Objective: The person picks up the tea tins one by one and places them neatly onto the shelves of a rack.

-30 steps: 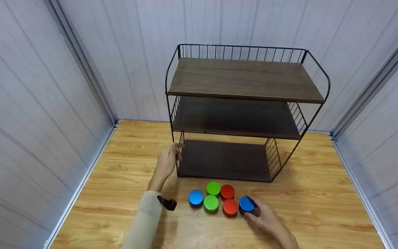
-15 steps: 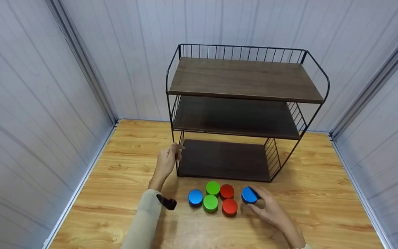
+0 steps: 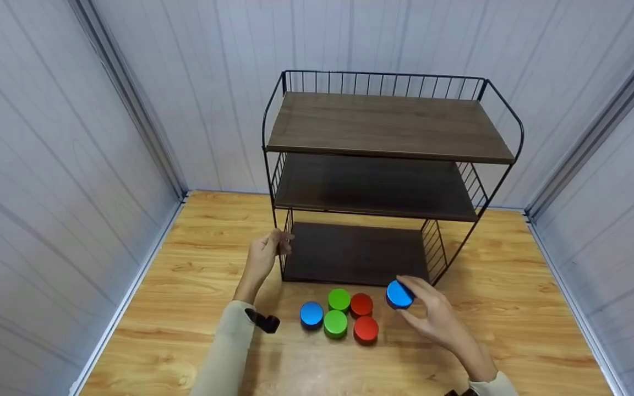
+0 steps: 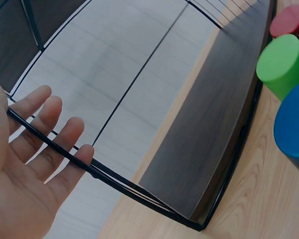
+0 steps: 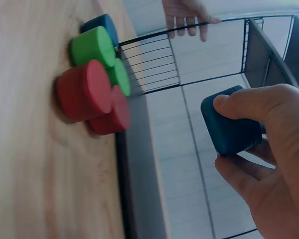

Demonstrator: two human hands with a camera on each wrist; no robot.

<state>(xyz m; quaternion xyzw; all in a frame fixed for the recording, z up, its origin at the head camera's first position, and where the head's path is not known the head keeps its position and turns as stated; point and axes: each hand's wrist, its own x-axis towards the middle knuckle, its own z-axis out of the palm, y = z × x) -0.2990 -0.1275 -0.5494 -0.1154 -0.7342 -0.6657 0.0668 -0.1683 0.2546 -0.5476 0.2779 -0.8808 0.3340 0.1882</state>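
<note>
My right hand point(image 3: 432, 313) holds a blue cylinder point(image 3: 399, 294) between thumb and fingers, raised off the floor in front of the rack's lower right corner. In the right wrist view the thumb presses one side of this blue cylinder point(image 5: 229, 124). My left hand point(image 3: 264, 256) is at the left side of a three-tier shelf rack point(image 3: 388, 126). Its fingers point(image 4: 65, 134) pass behind the rack's black wire post, with the thumb partly cut off at the edge. Between the hands stand another blue cylinder point(image 3: 311, 314), two green cylinders point(image 3: 335, 323) and two red cylinders point(image 3: 366, 329).
The rack has dark wooden boards and black wire sides. Its bottom board point(image 3: 358, 254) lies just behind the cylinders. A wood-patterned floor point(image 3: 515, 330) spreads around it. Pale panel walls point(image 3: 64, 192) enclose the left, back and right.
My right hand has lifted the blue cylinder away from beside the red ones, moving it back towards the rack. My left hand stays at the post, and the other cylinders keep their places.
</note>
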